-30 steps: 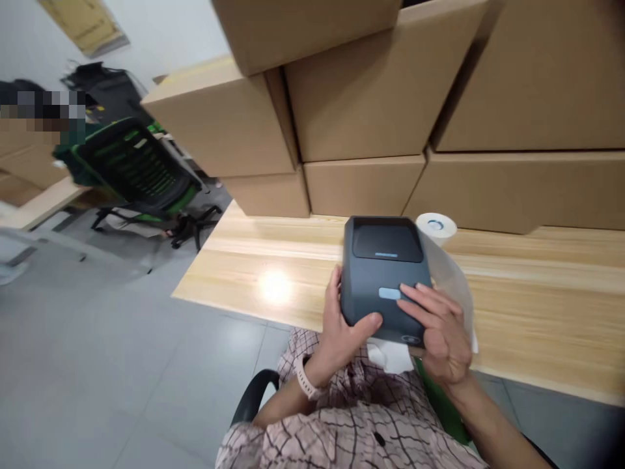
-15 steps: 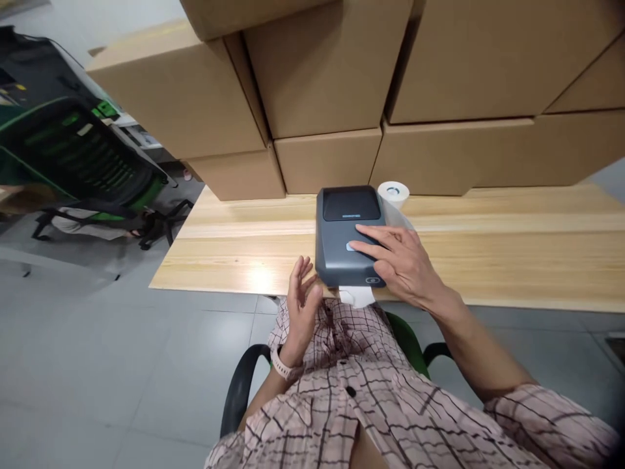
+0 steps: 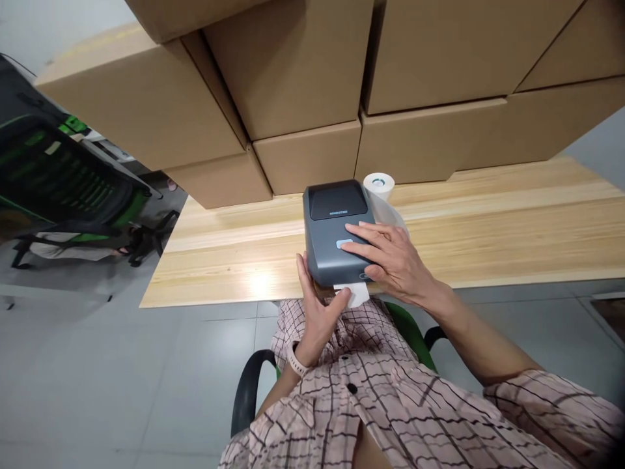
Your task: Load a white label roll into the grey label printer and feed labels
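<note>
While the right hand [image 3: 403, 264] rested spread and released, one fingertip at the button [image 3: 344, 243], the printer [image 3: 325, 241] sat under its fingers. The left hand [image 3: 318, 318] had its thumb on the paper [image 3: 360, 297]; whether it gripped could not be told. Beyond the right hand stood the roll [image 3: 377, 189]. Judged by the protruding end, feeding appeared done, detachment not yet.

Cardboard boxes [image 3: 293, 98], stacked in tiers with plain brown faces, line the far side of the wooden table [image 3: 512, 221]. At left stands a black-and-green office chair [image 3: 63, 179]; beneath it appears a person's light-trousered leg [image 3: 68, 249]. Grey tiled floor [image 3: 92, 378] occupies the near left, beside a curved black armrest [image 3: 245, 391].
</note>
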